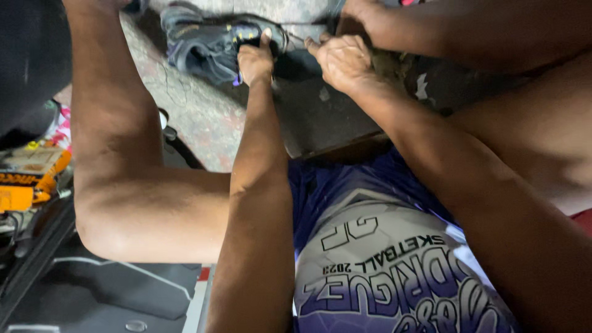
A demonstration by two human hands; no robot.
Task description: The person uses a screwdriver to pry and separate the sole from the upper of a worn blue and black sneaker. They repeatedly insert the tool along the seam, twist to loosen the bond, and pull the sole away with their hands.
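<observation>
Purple and white printed jersey (382,259), worn on the torso, fills the lower middle of the view. A bent bare arm (123,185) belonging to another person crosses the left side, elbow low, forearm rising to the top edge. Dark flat board (320,117) lies ahead of the torso on the cracked pale floor (197,111), its near edge just above the jersey. Dark athletic shoe (209,43), navy with yellow marks near the tongue, lies on its side on the floor at the top centre, its opening turned toward the board. Orange and black box (24,182) sits at the left edge beside dark cables. Left hand (256,61), at the end of the forearm running straight up the middle, rests on the shoe's collar with the thumb raised against the yellow-marked part; the fingers curl under, so whether they clench the shoe or only press it cannot be told. Right hand (342,58) is just beside the shoe's right end, above the board, fingers bent and pinched together near a thin lace-like strand; what it grasps is too small to tell. A further hand (364,15), another person's, lies just above it at the top edge. The shoe thus lies directly under the left hand and just left of the right.
</observation>
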